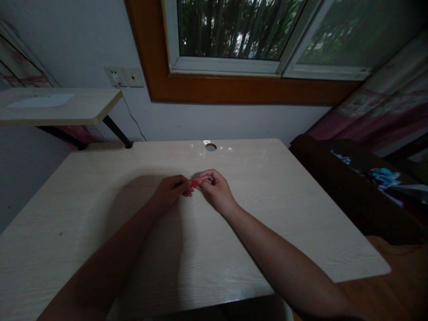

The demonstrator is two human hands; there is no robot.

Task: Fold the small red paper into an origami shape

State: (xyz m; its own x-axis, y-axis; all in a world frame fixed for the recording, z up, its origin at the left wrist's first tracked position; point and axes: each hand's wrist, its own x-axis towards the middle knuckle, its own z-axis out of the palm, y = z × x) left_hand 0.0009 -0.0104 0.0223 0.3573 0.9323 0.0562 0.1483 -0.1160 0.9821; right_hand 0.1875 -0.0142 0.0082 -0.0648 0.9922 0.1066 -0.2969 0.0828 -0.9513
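A small red piece (195, 183), too small to name more exactly, is pinched between my two hands above the middle of the pale wood-grain desk (214, 249). My left hand (172, 189) grips its left end, thumb and fingers pressed together. On the other side my right hand (216, 187) pinches its right end, the remaining fingers curled. The fingertips of both hands nearly meet and cover part of the piece.
A raised shelf (60, 116) on black legs stands at the desk's back left, with a paper sheet (42, 100) on it. A round cable hole (211, 147) sits near the back edge. Wall sockets (123, 76) with a cord are behind; a dark brown piece of furniture (354, 191) is at right.
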